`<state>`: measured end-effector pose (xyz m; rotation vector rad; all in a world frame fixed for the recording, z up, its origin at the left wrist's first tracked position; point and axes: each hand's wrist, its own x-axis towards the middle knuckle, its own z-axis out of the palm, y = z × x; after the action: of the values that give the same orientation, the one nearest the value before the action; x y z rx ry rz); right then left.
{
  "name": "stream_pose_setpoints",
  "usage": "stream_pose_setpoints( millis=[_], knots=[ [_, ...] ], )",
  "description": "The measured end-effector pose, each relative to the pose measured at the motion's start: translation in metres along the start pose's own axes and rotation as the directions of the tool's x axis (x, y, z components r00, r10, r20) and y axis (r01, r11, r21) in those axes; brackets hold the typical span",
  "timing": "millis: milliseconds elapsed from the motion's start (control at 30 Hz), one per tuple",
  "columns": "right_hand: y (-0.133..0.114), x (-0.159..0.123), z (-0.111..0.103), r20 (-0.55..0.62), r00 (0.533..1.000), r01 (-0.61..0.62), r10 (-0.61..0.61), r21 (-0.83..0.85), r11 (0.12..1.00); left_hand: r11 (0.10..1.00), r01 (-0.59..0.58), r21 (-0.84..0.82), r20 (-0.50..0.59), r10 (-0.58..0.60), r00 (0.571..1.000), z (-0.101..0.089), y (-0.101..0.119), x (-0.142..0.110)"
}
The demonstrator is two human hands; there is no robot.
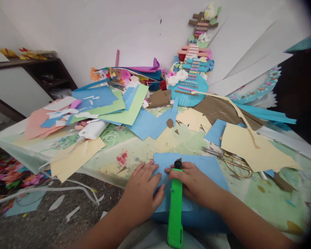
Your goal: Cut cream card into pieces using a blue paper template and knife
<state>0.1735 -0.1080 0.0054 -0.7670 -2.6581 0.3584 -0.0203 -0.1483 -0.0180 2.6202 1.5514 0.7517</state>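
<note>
Two layered sheets of blue paper (199, 166) lie on the table's front edge before me. My left hand (145, 190) is spread flat at the paper's left side, pressing on it. In my right hand (193, 181) is a green utility knife (175, 207) with a black piece near its tip. The fingers grip it close to that end, and its body points back toward my lap. I cannot make out the blade clearly.
Gold-handled scissors (235, 166) lie right of the blue paper, beside cream paper (251, 145). Green sheets (136, 107) and a white adapter (93, 130) with cables lie left. A decorated paper guitar (189, 90) leans on the wall. Scraps litter the floor.
</note>
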Motion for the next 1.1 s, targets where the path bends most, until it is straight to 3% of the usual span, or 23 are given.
stream_pose_setpoints(
  millis=[100,167,200,233,300,333,400,500,567,633,767,867,933,1033,1100],
  knots=[
    [0.002,-0.005,0.002,-0.018,0.999,-0.041,0.043,0.106,0.994,0.998,-0.065,0.022,0.088,0.063,0.994,-0.002,-0.001,0.010],
    [0.006,-0.010,0.002,-0.148,0.968,-0.144,0.201,0.324,0.935,0.993,-0.105,0.045,0.134,0.098,0.986,-0.002,-0.001,0.015],
    [0.009,-0.012,0.001,-0.236,0.910,-0.198,0.341,0.474,0.858,0.992,-0.110,0.057,0.145,0.101,0.984,-0.001,0.000,0.017],
    [0.012,-0.013,-0.001,-0.311,0.811,-0.218,0.496,0.625,0.749,0.992,-0.105,0.070,0.148,0.094,0.984,-0.001,0.001,0.018],
    [0.018,-0.012,-0.007,-0.379,0.566,-0.125,0.732,0.838,0.531,0.992,-0.083,0.096,0.151,0.068,0.986,-0.001,0.006,0.021],
    [0.021,-0.010,-0.011,-0.385,0.472,-0.050,0.793,0.887,0.460,0.991,-0.078,0.108,0.157,0.060,0.986,-0.002,0.009,0.024],
    [0.024,-0.007,-0.018,-0.376,0.387,0.037,0.842,0.919,0.393,0.987,-0.076,0.139,0.188,0.049,0.981,-0.003,0.016,0.029],
    [0.025,-0.005,-0.023,-0.371,0.353,-0.035,0.859,0.912,0.408,0.981,-0.089,0.174,0.238,0.046,0.970,-0.003,0.022,0.039],
    [0.025,-0.006,-0.024,-0.357,0.346,-0.125,0.868,0.899,0.419,0.979,-0.146,0.144,0.265,0.104,0.958,-0.002,0.022,0.045],
    [0.024,-0.008,-0.025,-0.300,0.340,-0.184,0.891,0.908,0.376,0.972,-0.222,0.072,0.299,0.191,0.935,0.001,0.019,0.049],
    [0.020,-0.011,-0.031,-0.184,0.382,-0.306,0.906,0.900,0.312,0.957,-0.289,-0.023,0.325,0.280,0.903,0.004,0.013,0.051],
    [0.017,-0.009,-0.034,-0.172,0.415,-0.472,0.894,0.799,0.373,0.951,-0.306,-0.037,0.320,0.301,0.898,0.004,0.010,0.049],
    [0.017,-0.005,-0.033,-0.195,0.401,-0.548,0.895,0.732,0.405,0.952,-0.303,-0.033,0.327,0.297,0.897,0.004,0.010,0.049],
    [0.018,0.003,-0.026,-0.238,0.386,-0.547,0.891,0.719,0.429,0.953,-0.303,-0.031,0.331,0.296,0.896,0.004,0.010,0.048],
    [0.018,0.007,-0.021,-0.220,0.382,-0.499,0.898,0.768,0.401,0.951,-0.306,-0.035,0.323,0.301,0.897,0.004,0.010,0.048]
  ],
)
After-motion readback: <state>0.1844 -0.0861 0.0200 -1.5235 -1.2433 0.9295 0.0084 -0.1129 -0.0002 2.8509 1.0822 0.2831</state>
